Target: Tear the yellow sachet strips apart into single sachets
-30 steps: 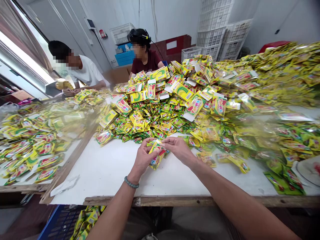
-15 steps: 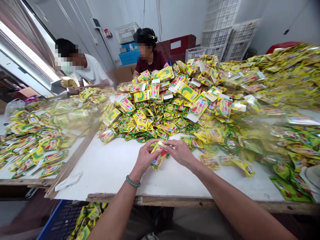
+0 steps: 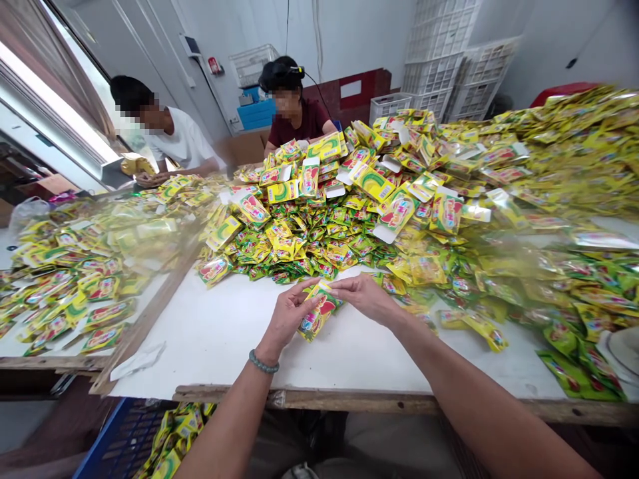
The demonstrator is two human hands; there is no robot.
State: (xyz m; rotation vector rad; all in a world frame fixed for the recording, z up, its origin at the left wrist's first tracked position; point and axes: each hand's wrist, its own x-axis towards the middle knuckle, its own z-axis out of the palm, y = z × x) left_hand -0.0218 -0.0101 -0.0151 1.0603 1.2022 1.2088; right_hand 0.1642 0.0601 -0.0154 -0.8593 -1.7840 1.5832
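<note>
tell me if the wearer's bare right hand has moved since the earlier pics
Yes, slightly: the bare right hand has shifted to the wearer's right, nearer the long, shiny yellow-and-green packet lying on the white tabletop.

White flat tabletop (image 3: 210, 339), a heap of yellow-green printed boxes and sachets (image 3: 319, 229) at its back.

I have the small yellow printed pack (image 3: 315, 319) between the left hand (image 3: 288, 311) and the right hand (image 3: 367, 299), before the heap. A brown wooden strip (image 3: 142, 319) borders the tabletop on the left; below the near edge, leftward, a blue plastic basket (image 3: 107, 432) holds yellow-green packets (image 3: 186, 429). Behind the heap I see a person in a dark-red top (image 3: 309, 120) and, further right, stacked white plastic crates (image 3: 433, 66).
</note>
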